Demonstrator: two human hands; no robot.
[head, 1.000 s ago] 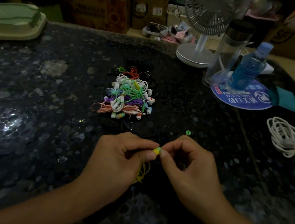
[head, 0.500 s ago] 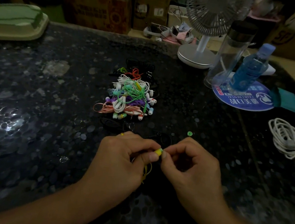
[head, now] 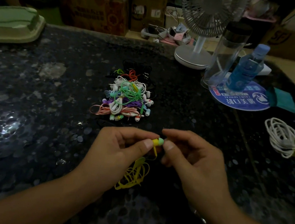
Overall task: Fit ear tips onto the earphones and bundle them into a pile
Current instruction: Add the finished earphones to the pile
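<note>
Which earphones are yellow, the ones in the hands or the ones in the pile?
The yellow earphones in the hands: their cord dangles below. The pile is mostly white, green, purple and pink ones.

Dark speckled table (head: 31, 116): earphone pile (head: 126, 98) ctr; fan (head: 194, 56), bottles, blue mat (head: 240, 103), white cable coil (head: 281, 137) rt; green tray (head: 10, 24) far lt.

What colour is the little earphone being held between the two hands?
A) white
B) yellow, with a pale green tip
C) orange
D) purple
B: the earbud pinched by the left hand is yellow, the ear tip at the right hand is pale green, and its yellow cord hangs below.
</note>
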